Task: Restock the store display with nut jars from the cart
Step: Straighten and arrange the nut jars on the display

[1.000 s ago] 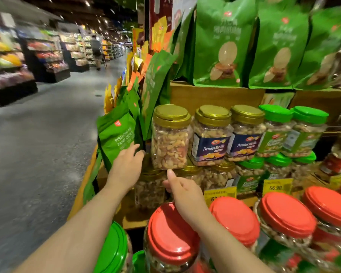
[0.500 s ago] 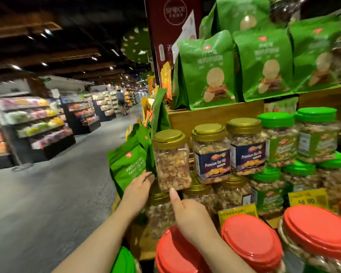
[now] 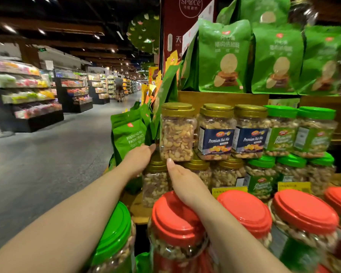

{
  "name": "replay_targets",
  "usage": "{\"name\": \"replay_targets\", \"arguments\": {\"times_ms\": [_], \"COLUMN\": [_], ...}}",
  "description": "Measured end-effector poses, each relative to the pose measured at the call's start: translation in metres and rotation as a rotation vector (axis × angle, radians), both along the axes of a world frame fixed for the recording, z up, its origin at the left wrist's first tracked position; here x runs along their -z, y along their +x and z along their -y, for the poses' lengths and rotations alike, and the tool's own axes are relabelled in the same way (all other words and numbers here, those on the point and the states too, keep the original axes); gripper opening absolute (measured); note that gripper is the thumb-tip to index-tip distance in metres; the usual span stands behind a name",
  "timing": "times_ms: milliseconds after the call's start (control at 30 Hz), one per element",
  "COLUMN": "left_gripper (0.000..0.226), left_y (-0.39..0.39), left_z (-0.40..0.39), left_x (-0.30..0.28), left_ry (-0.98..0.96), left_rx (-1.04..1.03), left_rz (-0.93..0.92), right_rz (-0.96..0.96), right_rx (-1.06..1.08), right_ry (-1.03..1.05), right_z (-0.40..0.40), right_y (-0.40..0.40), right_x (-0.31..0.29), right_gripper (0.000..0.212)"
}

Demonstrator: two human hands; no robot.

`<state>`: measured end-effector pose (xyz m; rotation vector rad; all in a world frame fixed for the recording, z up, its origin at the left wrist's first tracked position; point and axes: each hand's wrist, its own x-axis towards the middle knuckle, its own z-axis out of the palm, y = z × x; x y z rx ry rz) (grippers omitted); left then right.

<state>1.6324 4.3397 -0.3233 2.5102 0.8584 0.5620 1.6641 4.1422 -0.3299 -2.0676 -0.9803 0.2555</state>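
Note:
A clear nut jar with a gold lid (image 3: 176,134) stands at the left end of the display's upper row, on top of other gold-lid jars (image 3: 156,178). My left hand (image 3: 138,160) touches its lower left side with straight fingers. My right hand (image 3: 185,182) reaches over the cart, and its raised thumb presses the jar's lower front edge; its fingers are hidden. Close below me the cart holds red-lid jars (image 3: 177,215) and a green-lid jar (image 3: 114,233).
To the jar's right stand labelled gold-lid jars (image 3: 217,133) and green-lid jars (image 3: 280,131). Green snack pouches (image 3: 128,134) crowd its left side, and more (image 3: 222,56) sit on the wooden shelf (image 3: 220,99) above. An open aisle runs left, with a person (image 3: 119,88) far down it.
The view has tilted upward, showing more ceiling and upper shelf. Both hands stay at the base of the leftmost gold-lid jar, which remains in its place.

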Motion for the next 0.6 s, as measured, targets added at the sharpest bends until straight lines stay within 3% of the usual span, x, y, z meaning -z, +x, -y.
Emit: {"name": "replay_targets", "arguments": {"times_ms": [167, 400, 533, 600], "left_gripper": [0.031, 0.035, 0.058, 0.061], "left_y": [-0.001, -0.01, -0.016, -0.018], "left_z": [-0.001, 0.007, 0.013, 0.016], "left_x": [-0.003, -0.003, -0.008, -0.009], "left_ry": [0.008, -0.263, -0.465, -0.437], "left_rx": [-0.002, -0.03, -0.07, -0.058], "left_rz": [-0.019, 0.201, 0.268, 0.236], "right_rz": [-0.027, -0.012, 0.007, 0.041], "right_rx": [-0.01, -0.046, -0.012, 0.065], "right_ry": [-0.1, -0.198, -0.202, -0.097], "right_z": [-0.007, -0.01, -0.012, -0.005], "right_y": [0.002, 0.0, -0.003, -0.004], "right_x": [0.001, -0.002, -0.001, -0.004], "right_gripper": [0.063, 0.081, 0.099, 0.088]}}
